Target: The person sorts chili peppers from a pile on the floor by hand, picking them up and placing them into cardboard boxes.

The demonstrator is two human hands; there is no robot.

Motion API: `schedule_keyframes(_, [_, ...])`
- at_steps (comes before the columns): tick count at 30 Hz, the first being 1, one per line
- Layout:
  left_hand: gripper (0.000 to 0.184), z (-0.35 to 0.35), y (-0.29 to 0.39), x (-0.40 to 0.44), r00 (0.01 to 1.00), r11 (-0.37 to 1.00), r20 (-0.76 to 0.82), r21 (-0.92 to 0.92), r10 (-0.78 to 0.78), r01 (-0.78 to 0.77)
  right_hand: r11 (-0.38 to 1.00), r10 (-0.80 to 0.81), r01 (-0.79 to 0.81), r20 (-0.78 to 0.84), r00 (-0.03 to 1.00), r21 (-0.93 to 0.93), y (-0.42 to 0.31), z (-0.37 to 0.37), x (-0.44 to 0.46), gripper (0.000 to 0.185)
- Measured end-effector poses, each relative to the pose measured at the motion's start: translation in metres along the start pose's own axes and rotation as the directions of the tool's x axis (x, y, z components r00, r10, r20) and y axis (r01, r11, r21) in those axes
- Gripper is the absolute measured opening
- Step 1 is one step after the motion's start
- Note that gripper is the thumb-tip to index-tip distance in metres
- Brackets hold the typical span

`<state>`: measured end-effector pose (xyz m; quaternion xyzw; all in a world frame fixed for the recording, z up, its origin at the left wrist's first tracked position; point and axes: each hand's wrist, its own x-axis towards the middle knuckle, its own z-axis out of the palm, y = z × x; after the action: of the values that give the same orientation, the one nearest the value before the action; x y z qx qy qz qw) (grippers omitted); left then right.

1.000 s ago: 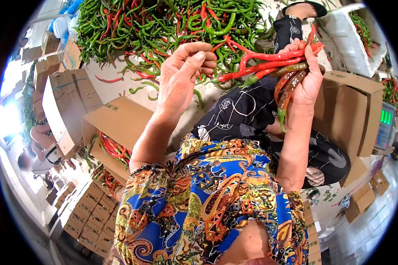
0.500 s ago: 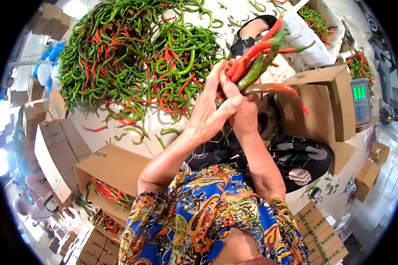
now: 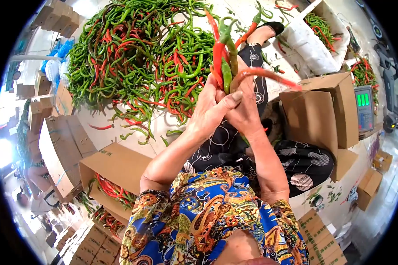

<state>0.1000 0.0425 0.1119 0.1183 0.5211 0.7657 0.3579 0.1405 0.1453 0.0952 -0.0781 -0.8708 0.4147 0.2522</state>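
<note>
A bunch of long chili peppers (image 3: 226,76), red, green and brownish, stands up between my two hands. My left hand (image 3: 209,107) wraps its left side, with the thumb laid across the front. From the right, my right hand (image 3: 244,110) closes round the same bunch. One brownish-red chili (image 3: 269,74) bends out far to the right, its tip blurred. Stems and tips point away from me at the top, and the lower ends are hidden in my palms. Beyond my hands lies a large heap of green and red chilies (image 3: 119,53) on the floor.
An open cardboard box (image 3: 314,110) stands at my right, beside a scale with a green display (image 3: 364,104). A white foam box (image 3: 303,42) holds chilies farther off. At my left, another cardboard box (image 3: 115,165) contains red chilies. My outstretched leg (image 3: 255,66) lies ahead.
The bunch has turned from leaning right to nearly upright, and my hands have shifted slightly left with it. Both hands still hold the chilies. The view has shifted a little.
</note>
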Motion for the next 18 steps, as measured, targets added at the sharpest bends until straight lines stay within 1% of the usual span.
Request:
schedule_keyframes(1, [0.056, -0.002, 0.000, 0.004, 0.999, 1.000, -0.032, -0.030, 0.004, -0.005, 0.997, 0.078, -0.076, 0.084, 0.993, -0.019, -0.001, 0.001, 0.000, 0.067])
schedule_keyframes(2, [0.054, -0.004, 0.000, 0.009, 0.998, 0.998, -0.066, -0.058, 0.007, -0.011, 0.995, 0.089, -0.080, 0.150, 0.985, -0.067, -0.003, 0.001, 0.003, 0.072])
schedule_keyframes(3, [0.043, -0.002, 0.006, 0.010, 0.987, 0.982, -0.158, -0.190, -0.028, -0.003, 0.996, 0.074, -0.064, 0.180, 0.981, -0.059, -0.014, 0.000, 0.004, 0.073])
schedule_keyframes(4, [0.031, -0.004, 0.013, 0.013, 0.977, 0.955, -0.210, -0.294, -0.032, -0.032, 0.998, 0.057, -0.047, 0.208, 0.976, -0.050, -0.027, -0.001, 0.004, 0.075])
schedule_keyframes(5, [0.026, -0.023, 0.005, 0.020, 0.976, 0.931, -0.193, -0.365, -0.099, 0.023, 0.999, 0.021, -0.006, 0.291, 0.956, -0.052, -0.033, -0.004, 0.001, 0.078])
schedule_keyframes(6, [0.022, -0.044, -0.002, 0.028, 0.971, 0.899, -0.173, -0.432, -0.162, 0.073, 0.999, 0.026, -0.039, 0.360, 0.933, 0.029, -0.052, -0.016, 0.000, 0.079])
schedule_keyframes(7, [0.019, -0.050, 0.004, 0.033, 0.959, 0.893, -0.209, -0.443, -0.189, 0.079, 0.993, 0.029, -0.070, 0.386, 0.922, 0.093, -0.069, -0.028, 0.003, 0.075])
schedule_keyframes(8, [0.021, -0.068, -0.004, 0.039, 0.977, 0.872, -0.169, -0.489, -0.132, 0.033, 0.965, 0.064, -0.153, 0.374, 0.925, 0.212, -0.082, -0.043, 0.003, 0.068])
schedule_keyframes(9, [0.026, -0.076, 0.000, 0.038, 0.985, 0.875, -0.158, -0.484, -0.064, -0.020, 0.908, 0.065, -0.211, 0.375, 0.925, 0.363, -0.089, -0.058, 0.003, 0.059])
schedule_keyframes(10, [0.033, -0.082, 0.003, 0.036, 0.990, 0.874, -0.141, -0.482, 0.001, -0.069, 0.843, 0.132, -0.258, 0.284, 0.950, 0.473, -0.094, -0.068, 0.002, 0.051])
schedule_keyframes(11, [0.046, -0.097, 0.003, 0.034, 0.991, 0.860, -0.134, -0.508, -0.024, -0.048, 0.766, 0.196, -0.271, 0.190, 0.962, 0.583, -0.098, -0.079, 0.000, 0.044])
schedule_keyframes(12, [0.046, -0.106, 0.006, 0.028, 0.991, 0.878, -0.131, -0.476, -0.021, -0.045, 0.792, 0.272, -0.274, 0.087, 0.958, 0.545, -0.088, -0.083, -0.004, 0.038])
schedule_keyframes(13, [0.047, -0.114, 0.009, 0.023, 0.994, 0.859, -0.110, -0.510, -0.021, -0.039, 0.745, 0.357, -0.309, 0.038, 0.933, 0.591, -0.071, -0.085, -0.008, 0.034])
schedule_keyframes(14, [0.048, -0.121, 0.010, 0.018, 0.995, 0.838, -0.093, -0.544, -0.023, -0.031, 0.738, 0.443, -0.400, 0.058, 0.895, 0.544, -0.056, -0.088, -0.009, 0.032])
schedule_keyframes(15, [0.055, -0.130, 0.009, 0.013, 0.999, 0.825, -0.050, -0.565, 0.001, -0.029, 0.671, 0.496, -0.446, 0.088, 0.864, 0.593, -0.040, -0.086, -0.014, 0.031])
schedule_keyframes(16, [0.057, -0.133, 0.011, 0.006, 1.000, 0.787, -0.016, -0.616, 0.016, -0.022, 0.595, 0.547, -0.490, 0.126, 0.828, 0.637, -0.026, -0.082, -0.019, 0.031])
schedule_keyframes(18, [0.056, -0.147, 0.008, -0.001, 0.999, 0.737, 0.036, -0.676, 0.010, 0.017, 0.536, 0.581, -0.551, 0.194, 0.791, 0.639, -0.011, -0.069, -0.030, 0.032])
